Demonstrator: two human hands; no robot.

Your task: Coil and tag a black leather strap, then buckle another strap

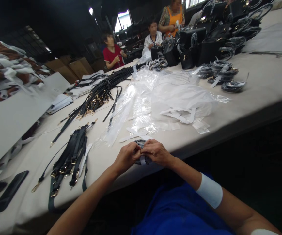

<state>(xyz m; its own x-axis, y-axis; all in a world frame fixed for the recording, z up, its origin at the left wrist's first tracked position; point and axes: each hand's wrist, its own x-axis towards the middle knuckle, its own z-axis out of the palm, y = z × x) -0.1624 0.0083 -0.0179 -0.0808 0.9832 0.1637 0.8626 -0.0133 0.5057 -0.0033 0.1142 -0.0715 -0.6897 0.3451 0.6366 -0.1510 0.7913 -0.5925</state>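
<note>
My left hand [127, 157] and my right hand [157, 152] meet at the table's near edge, both gripping a coiled black strap [138, 161]. The fingers hide most of the coil. A white paper band [143, 160] shows below my fingers, across the coil. To the left of my hands lies a pile of black straps with gold clasps [69, 160]. A serrated white paper strip [85, 159] rests against that pile. Just beyond my fingertips lie more serrated strips [133, 135].
The long white-covered table [265, 78] holds a heap of clear plastic bags [160, 98], more black straps [101, 93], wrapped strap coils [231, 86] and black handbags [209, 49]. Several co-workers sit at the far end. White sheets lie at left.
</note>
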